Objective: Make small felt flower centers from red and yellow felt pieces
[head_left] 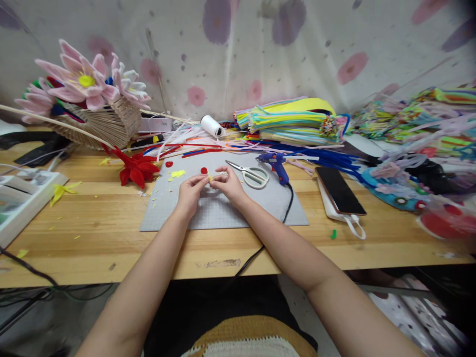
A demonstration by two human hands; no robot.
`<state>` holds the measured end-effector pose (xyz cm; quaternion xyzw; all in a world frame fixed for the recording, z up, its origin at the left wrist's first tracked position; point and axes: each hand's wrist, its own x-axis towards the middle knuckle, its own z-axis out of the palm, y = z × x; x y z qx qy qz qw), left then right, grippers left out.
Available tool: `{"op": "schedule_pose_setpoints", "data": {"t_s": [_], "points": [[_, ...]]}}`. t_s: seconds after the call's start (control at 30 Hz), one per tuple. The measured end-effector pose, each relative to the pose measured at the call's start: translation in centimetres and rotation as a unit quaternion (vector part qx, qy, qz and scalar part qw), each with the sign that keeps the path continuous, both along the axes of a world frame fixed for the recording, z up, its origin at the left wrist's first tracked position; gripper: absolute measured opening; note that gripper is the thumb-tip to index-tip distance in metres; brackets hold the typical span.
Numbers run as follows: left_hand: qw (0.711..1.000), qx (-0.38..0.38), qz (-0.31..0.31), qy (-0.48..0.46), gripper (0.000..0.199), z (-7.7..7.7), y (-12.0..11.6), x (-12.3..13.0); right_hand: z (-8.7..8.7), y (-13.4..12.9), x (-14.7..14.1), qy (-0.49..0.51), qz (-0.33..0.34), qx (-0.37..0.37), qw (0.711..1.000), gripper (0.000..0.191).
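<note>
My left hand (190,194) and my right hand (231,185) meet over the grey cutting mat (219,213), fingertips pinched close together. Between them shows a small yellow piece (210,177), partly hidden by the fingers; its exact shape is too small to make out. Just beyond the left fingertips is a red disc (204,170). Scissors with pale handles (255,177) lie right of my right hand, and past them rests a blue hot glue gun (274,164) with a glue stick in its back. Yellow scraps (178,173) and a small red piece (169,164) lie to the left.
A red flower (137,167) on a stem lies left of the mat, near a basket (107,121) of pink flowers. Bundles of pipe cleaners (293,121) and a white spool (211,126) line the back. A phone (339,191) lies right; the glue gun's black cord (289,208) crosses the mat.
</note>
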<state>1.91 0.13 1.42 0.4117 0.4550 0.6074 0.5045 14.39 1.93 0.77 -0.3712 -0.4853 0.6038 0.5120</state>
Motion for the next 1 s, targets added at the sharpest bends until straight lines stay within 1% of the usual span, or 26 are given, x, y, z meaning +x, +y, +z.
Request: {"op": "schedule_pose_setpoints", "data": {"t_s": [0.07,0.13,0.33,0.47,0.7,0.8,0.9,1.0], "points": [[1.000,0.008,0.011,0.019,0.015,0.02,-0.08,0.00,-0.08,0.00,-0.02,-0.005,0.009,0.005,1.000,0.047],[1.000,0.001,0.011,0.014,0.016,-0.03,-0.06,-0.02,-0.20,0.01,-0.05,-0.011,0.016,0.012,1.000,0.048],[0.997,-0.040,0.000,-0.060,0.022,-0.31,0.15,-0.02,-0.18,-0.05,-0.09,-0.023,0.029,0.025,0.999,0.047],[0.994,-0.056,0.003,-0.089,0.026,-0.20,0.11,0.07,-0.07,-0.11,-0.06,-0.028,0.034,0.033,0.998,0.047],[0.992,-0.054,-0.014,-0.109,0.028,0.27,-0.06,0.01,-0.39,-0.03,-0.20,-0.036,0.018,0.047,0.998,0.046],[0.992,-0.060,-0.026,-0.103,0.025,0.42,-0.09,0.07,-0.38,-0.03,-0.22,-0.035,0.001,0.051,0.998,0.043],[0.993,-0.062,-0.036,-0.096,0.020,0.35,0.00,0.13,-0.28,-0.01,-0.11,-0.035,-0.014,0.041,0.998,0.044],[0.995,-0.046,-0.029,-0.079,0.019,-0.01,0.15,0.07,-0.21,0.03,0.02,-0.030,-0.016,0.027,0.999,0.045]]}}
